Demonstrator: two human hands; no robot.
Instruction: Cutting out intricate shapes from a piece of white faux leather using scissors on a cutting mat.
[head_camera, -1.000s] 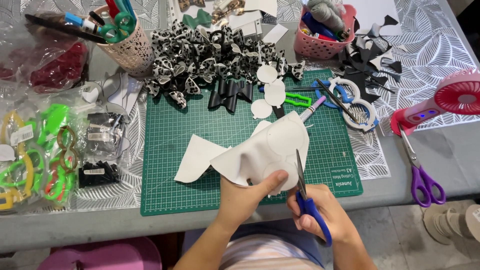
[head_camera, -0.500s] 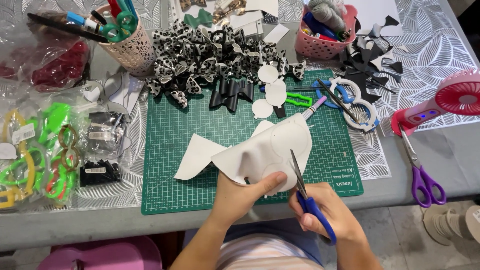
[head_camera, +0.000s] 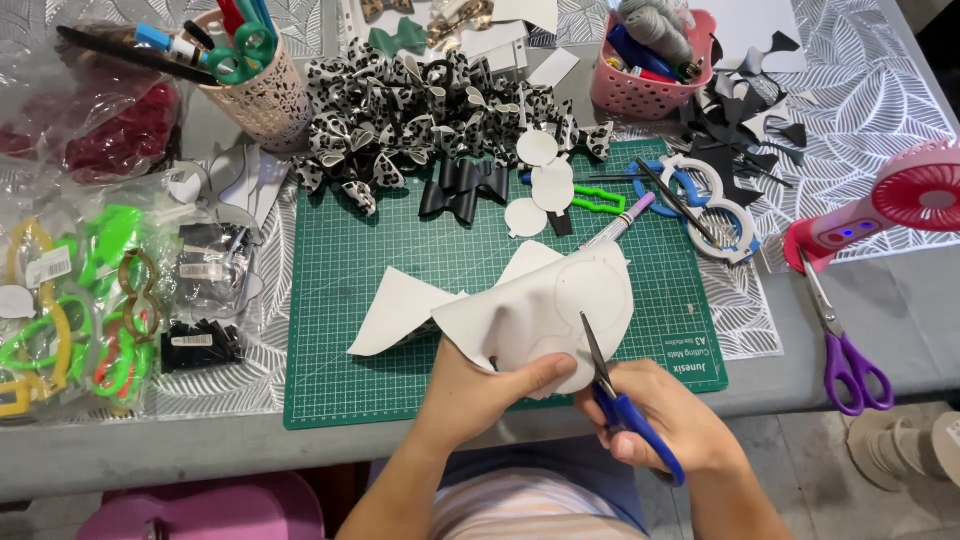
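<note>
Head view looks down on the left hand (head_camera: 480, 395) pinching a floppy white sheet of material (head_camera: 545, 310) above the green gridded cutting mat (head_camera: 400, 260) on the bench. Just beside it, the right hand (head_camera: 665, 425) grips blue-handled scissors (head_camera: 620, 405), whose blades bite into the sheet's near edge.

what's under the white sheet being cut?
The green cutting mat lies under the white sheet. The left hand grips it from beneath; the fingers and the mat area below are covered. The right hand works blue scissors.
</note>
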